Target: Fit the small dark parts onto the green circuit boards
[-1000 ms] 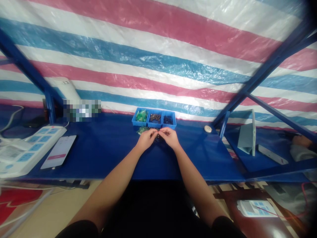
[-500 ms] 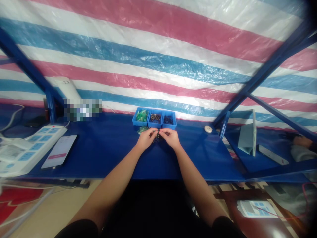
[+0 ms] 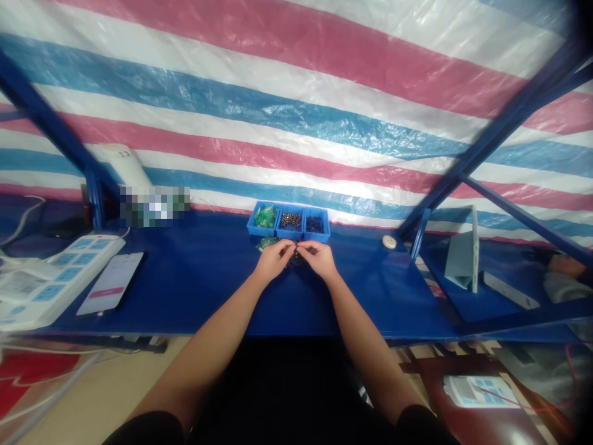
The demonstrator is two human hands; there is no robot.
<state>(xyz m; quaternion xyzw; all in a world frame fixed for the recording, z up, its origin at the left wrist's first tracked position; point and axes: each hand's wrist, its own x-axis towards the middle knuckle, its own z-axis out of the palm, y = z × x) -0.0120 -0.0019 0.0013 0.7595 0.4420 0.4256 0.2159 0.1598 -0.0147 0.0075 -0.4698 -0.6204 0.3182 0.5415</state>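
Note:
My left hand (image 3: 273, 258) and my right hand (image 3: 319, 258) meet fingertip to fingertip over the blue table. Both are closed in a pinch, and whatever sits between the fingertips is too small to name. Beneath and between them lies a pile of small dark and brassy pieces (image 3: 295, 259), partly covered by the hands. Just beyond stand three joined blue bins: one with green pieces (image 3: 265, 218), one with brassy metal pieces (image 3: 291, 220), one with dark pieces (image 3: 315, 225). A few green pieces (image 3: 265, 243) lie on the table beside my left fingers.
At left are a phone (image 3: 111, 283) and a white power strip (image 3: 69, 272). A round pale object (image 3: 389, 241) lies to the right, near the blue frame post (image 3: 420, 233). Farther right, a tablet in a stand (image 3: 463, 253) and another person's sleeve (image 3: 563, 287) show.
My hands stay in nearly the same place, with the fingertips shifting only slightly against each other. The bins and the pile look unchanged.

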